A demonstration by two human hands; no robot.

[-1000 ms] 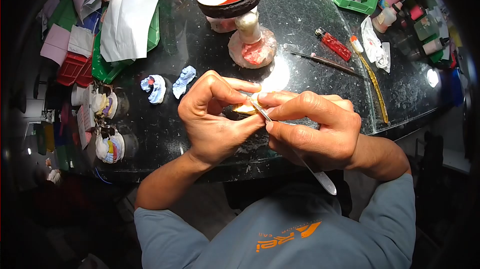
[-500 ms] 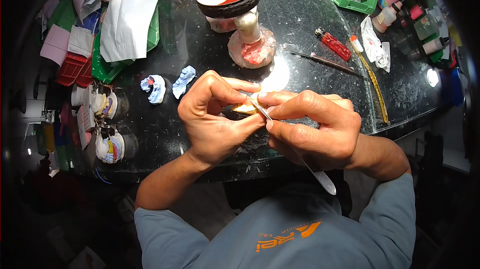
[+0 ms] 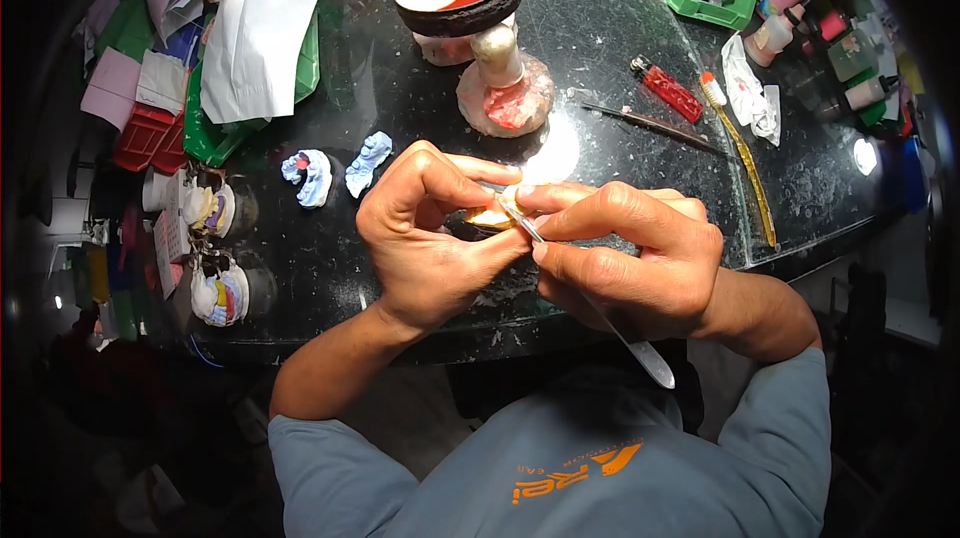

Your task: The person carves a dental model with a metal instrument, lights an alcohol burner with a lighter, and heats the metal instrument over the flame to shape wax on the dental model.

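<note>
Hardly anything moved: left hand pinches small yellowish piece, right hand holds metal tool near its tip, likely for control.

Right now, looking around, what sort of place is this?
Probably a dental laboratory. Pale-blue dental casts lie on the dark workbench, dental models with coloured patches stand at its left side, and the right hand holds a slim metal hand tool.
</note>
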